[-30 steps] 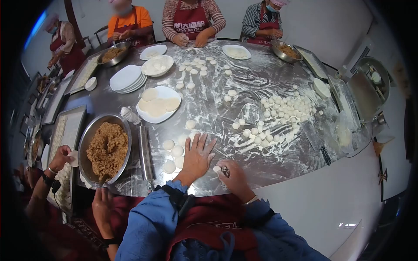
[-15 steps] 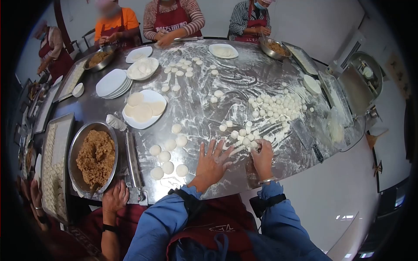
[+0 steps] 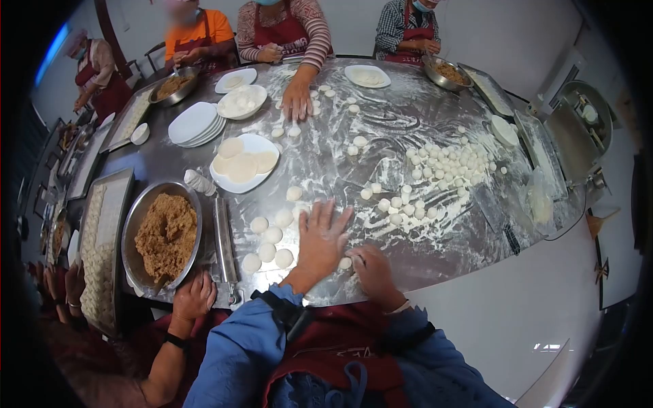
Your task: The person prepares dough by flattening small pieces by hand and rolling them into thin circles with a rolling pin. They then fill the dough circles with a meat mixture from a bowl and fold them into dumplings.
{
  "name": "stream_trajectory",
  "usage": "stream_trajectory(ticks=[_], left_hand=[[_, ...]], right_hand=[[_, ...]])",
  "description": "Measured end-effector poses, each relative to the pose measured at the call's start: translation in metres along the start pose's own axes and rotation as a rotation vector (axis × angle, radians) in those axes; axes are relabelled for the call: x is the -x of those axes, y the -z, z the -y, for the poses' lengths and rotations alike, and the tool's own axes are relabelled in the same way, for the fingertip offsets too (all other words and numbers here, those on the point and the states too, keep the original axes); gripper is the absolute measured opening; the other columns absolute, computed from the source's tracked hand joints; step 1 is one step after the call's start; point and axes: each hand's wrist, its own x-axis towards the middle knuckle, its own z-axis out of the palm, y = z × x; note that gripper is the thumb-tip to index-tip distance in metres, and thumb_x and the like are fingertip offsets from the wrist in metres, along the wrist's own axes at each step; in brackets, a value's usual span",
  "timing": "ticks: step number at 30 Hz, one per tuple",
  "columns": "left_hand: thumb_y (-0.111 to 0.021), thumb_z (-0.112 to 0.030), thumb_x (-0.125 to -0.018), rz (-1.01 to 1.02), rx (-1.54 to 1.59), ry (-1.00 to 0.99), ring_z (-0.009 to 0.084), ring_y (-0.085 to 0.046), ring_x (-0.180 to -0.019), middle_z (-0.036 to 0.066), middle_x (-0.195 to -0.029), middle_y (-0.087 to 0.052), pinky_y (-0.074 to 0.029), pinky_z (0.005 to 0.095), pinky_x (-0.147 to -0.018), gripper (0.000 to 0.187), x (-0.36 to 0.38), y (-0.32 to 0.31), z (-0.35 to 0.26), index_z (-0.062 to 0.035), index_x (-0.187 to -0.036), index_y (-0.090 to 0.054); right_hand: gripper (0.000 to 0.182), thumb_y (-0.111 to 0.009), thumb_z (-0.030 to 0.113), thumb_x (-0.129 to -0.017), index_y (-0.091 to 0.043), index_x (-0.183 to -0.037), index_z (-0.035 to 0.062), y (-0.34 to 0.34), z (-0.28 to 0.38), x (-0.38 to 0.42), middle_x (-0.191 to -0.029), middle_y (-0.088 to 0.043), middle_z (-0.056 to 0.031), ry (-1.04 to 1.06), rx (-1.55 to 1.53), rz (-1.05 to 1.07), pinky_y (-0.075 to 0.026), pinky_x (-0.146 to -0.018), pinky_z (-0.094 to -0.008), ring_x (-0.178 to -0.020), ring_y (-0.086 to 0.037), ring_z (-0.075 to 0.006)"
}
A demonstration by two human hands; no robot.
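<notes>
My left hand (image 3: pixel 321 239) is stretched out flat with fingers apart, palm down at the table's floury surface. It partly covers a flattened dough round (image 3: pixel 299 213). Beside it, my right hand (image 3: pixel 373 273) has its fingers curled around a small dough ball (image 3: pixel 345 263) close to the left wrist. Several flattened dough rounds (image 3: pixel 266 252) lie just left of my left hand. Ahead of my right hand sits a loose group of small white dough balls (image 3: pixel 406 204), with a larger heap of dough balls (image 3: pixel 449 163) behind it.
At left stand a steel bowl of brown filling (image 3: pixel 195 251), a metal roller (image 3: pixel 223 241) and a tray of dumplings (image 3: pixel 102 262). A co-worker's hand (image 3: pixel 194 297) rests by the bowl. Wrappers lie on a white plate (image 3: pixel 262 145). Across the table, another co-worker's hand (image 3: pixel 297 98) reaches in.
My right hand has moved left and nearer to me, away from the dough-ball group, with a dough ball at its fingers. A co-worker opposite has reached onto the table. The view has shifted slightly.
</notes>
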Motion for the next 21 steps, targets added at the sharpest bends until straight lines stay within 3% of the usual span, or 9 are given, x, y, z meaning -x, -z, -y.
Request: stream_trajectory(ticks=[3,5,7,9,13,14,18,20,21], left_hand=[[-0.058,-0.030,-0.086,-0.051,0.121,-0.073,0.0399,-0.026,-0.134,0.016,-0.144,-0.032,-0.018,0.0611,-0.105,0.058,-0.014,-0.002,-0.029,-0.0222,-0.140,-0.037],[-0.058,-0.033,-0.086,0.053,0.135,-0.198,0.0390,-0.024,-0.134,0.013,-0.146,-0.030,-0.018,0.0617,-0.105,0.062,-0.011,-0.023,-0.039,-0.0227,-0.142,-0.034],[-0.058,-0.035,-0.086,0.151,0.067,-0.144,0.0369,-0.024,-0.135,0.011,-0.147,-0.028,-0.017,0.0614,-0.106,0.063,-0.014,-0.031,-0.044,-0.0221,-0.142,-0.033],[-0.058,-0.035,-0.087,0.130,0.065,-0.170,0.0355,-0.024,-0.136,0.012,-0.148,-0.028,-0.016,0.0605,-0.107,0.062,-0.016,-0.035,-0.046,-0.0211,-0.142,-0.034],[-0.057,-0.035,-0.087,0.118,0.092,-0.132,0.0355,-0.024,-0.136,0.012,-0.148,-0.029,-0.015,0.0596,-0.108,0.061,-0.015,-0.041,-0.038,-0.0209,-0.142,-0.035],[-0.057,-0.035,-0.087,0.108,0.080,-0.108,0.0357,-0.024,-0.136,0.012,-0.147,-0.029,-0.014,0.0594,-0.108,0.060,-0.011,-0.041,-0.033,-0.0206,-0.141,-0.035],[-0.056,-0.034,-0.087,0.114,0.007,-0.003,0.0369,-0.024,-0.136,0.015,-0.146,-0.031,-0.014,0.0592,-0.107,0.059,0.004,-0.031,0.000,-0.0200,-0.141,-0.036],[-0.056,-0.033,-0.087,0.109,-0.015,0.008,0.0373,-0.024,-0.136,0.015,-0.146,-0.031,-0.014,0.0589,-0.108,0.060,0.007,-0.023,0.010,-0.0206,-0.142,-0.035],[-0.056,-0.032,-0.087,0.094,-0.031,0.017,0.0377,-0.024,-0.136,0.015,-0.146,-0.031,-0.013,0.0585,-0.108,0.061,0.005,-0.015,0.011,-0.0212,-0.142,-0.034]], right_hand=[[0.019,-0.057,0.010,-0.081,-0.061,-0.098,0.0034,0.027,-0.004,-0.005,-0.099,-0.061,-0.0159,-0.158,0.060,-0.146,-0.045,-0.081,-0.0411,-0.090,-0.057,-0.0333],[0.021,-0.058,0.010,-0.080,-0.060,-0.100,0.0034,0.053,-0.006,-0.014,-0.102,-0.060,-0.0163,-0.278,0.097,-0.227,-0.045,-0.084,-0.0410,-0.093,-0.057,-0.0335],[0.024,-0.059,0.011,-0.080,-0.060,-0.102,0.0034,0.069,-0.015,-0.028,-0.104,-0.060,-0.0167,-0.397,0.136,-0.310,-0.044,-0.087,-0.0409,-0.096,-0.056,-0.0337],[0.028,-0.061,0.011,-0.078,-0.059,-0.104,0.0030,0.074,-0.029,-0.035,-0.104,-0.060,-0.0167,-0.134,0.352,-0.312,-0.043,-0.090,-0.0413,-0.101,-0.054,-0.0341],[0.029,-0.064,0.008,-0.075,-0.059,-0.103,0.0027,0.059,-0.042,-0.044,-0.101,-0.060,-0.0164,-0.147,0.307,-0.176,-0.043,-0.089,-0.0418,-0.100,-0.053,-0.0343],[0.028,-0.066,0.010,-0.074,-0.059,-0.100,0.0035,0.054,-0.040,-0.039,-0.097,-0.060,-0.0155,-0.240,0.179,-0.148,-0.043,-0.087,-0.0418,-0.098,-0.054,-0.0339],[0.026,-0.067,0.012,-0.074,-0.059,-0.097,0.0042,0.025,-0.004,-0.010,-0.095,-0.060,-0.0149,-0.246,0.041,-0.055,-0.044,-0.084,-0.0410,-0.093,-0.056,-0.0337],[0.024,-0.067,0.014,-0.075,-0.059,-0.096,0.0054,0.008,0.005,0.001,-0.094,-0.060,-0.0149,0.022,0.157,-0.074,-0.045,-0.080,-0.0410,-0.090,-0.057,-0.0330],[0.024,-0.067,0.014,-0.075,-0.059,-0.096,0.0054,0.004,0.008,0.001,-0.094,-0.060,-0.0149,0.023,0.154,-0.076,-0.045,-0.080,-0.0410,-0.090,-0.057,-0.0330]])
